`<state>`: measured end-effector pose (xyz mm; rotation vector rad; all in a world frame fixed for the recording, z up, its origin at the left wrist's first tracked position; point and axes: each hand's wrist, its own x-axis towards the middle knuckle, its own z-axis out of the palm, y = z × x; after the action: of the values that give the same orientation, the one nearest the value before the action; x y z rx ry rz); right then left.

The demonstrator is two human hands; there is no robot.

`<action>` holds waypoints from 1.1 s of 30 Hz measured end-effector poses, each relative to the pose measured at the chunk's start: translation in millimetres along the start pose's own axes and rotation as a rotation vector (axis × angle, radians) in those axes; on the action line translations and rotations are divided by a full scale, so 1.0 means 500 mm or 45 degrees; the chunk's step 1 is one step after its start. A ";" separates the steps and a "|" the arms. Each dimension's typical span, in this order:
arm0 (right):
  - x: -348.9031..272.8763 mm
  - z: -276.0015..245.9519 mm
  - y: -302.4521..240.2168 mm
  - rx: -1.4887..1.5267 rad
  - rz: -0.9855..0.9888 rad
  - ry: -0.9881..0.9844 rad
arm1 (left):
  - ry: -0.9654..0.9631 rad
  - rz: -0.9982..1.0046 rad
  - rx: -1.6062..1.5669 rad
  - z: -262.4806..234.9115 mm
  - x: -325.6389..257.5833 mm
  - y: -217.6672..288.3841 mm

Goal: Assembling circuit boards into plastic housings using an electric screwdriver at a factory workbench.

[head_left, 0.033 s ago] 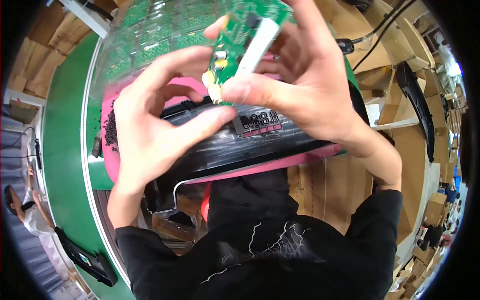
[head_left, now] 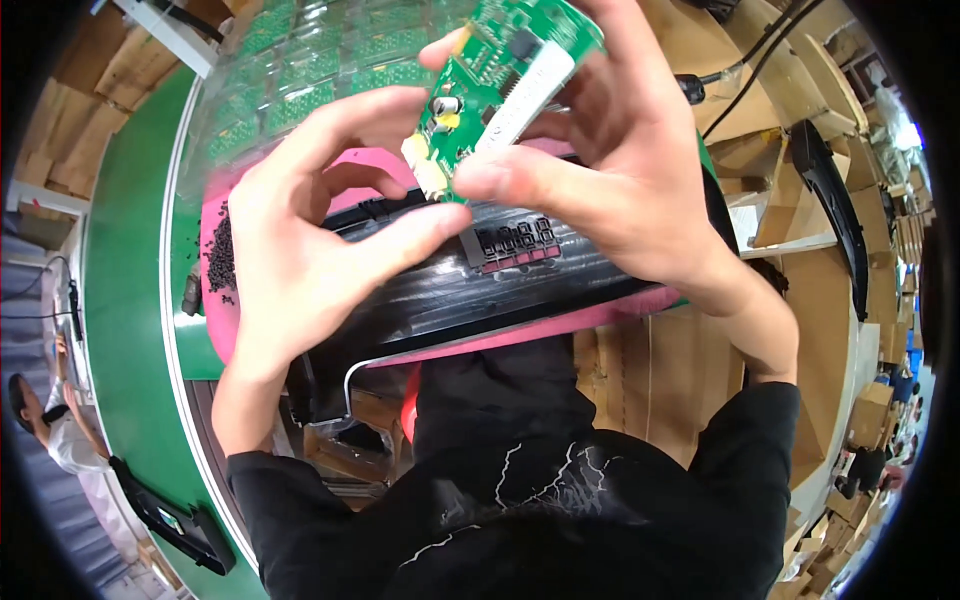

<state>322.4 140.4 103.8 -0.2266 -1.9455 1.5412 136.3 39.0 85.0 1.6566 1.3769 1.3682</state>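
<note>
I hold a green circuit board (head_left: 463, 113) tilted above a long black plastic housing (head_left: 420, 300). The board carries a white strip-shaped part, small round components and pale connectors at its lower end. My right hand (head_left: 620, 190) grips it, thumb on the front by the white strip and fingers behind. At the board's left side, my left hand (head_left: 300, 230) curves round, its thumb tip at the lower end; its fingertips are partly hidden behind the board. Below the hands, the housing has digit-shaped cutouts and a row of small slots. It lies on a pink mat (head_left: 225, 320).
Clear trays of several green boards (head_left: 310, 80) stand at the back. Small black pieces (head_left: 220, 255) lie on the mat's left side. A green table (head_left: 130, 300) runs along the left, with another black housing (head_left: 175, 515) and a person (head_left: 70, 440). Cardboard boxes (head_left: 700, 390) and a cable (head_left: 745, 85) are at right.
The board has shifted slightly right and turned, showing more of its face and white strip. Both hands keep nearly the same places around it.
</note>
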 end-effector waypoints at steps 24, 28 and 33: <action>-0.188 -0.085 0.180 -0.988 0.243 -0.044 | -0.687 -0.128 0.682 0.067 -0.001 -0.140; -0.187 -0.081 0.180 -0.984 0.260 -0.036 | -0.667 -0.103 0.674 0.069 -0.001 -0.144; -0.184 -0.079 0.179 -1.008 0.279 -0.052 | -0.685 -0.131 0.659 0.065 0.001 -0.144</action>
<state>395.1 153.1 -8.5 -0.7587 -2.5426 0.8136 141.9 66.2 10.9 2.0425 1.5180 0.4540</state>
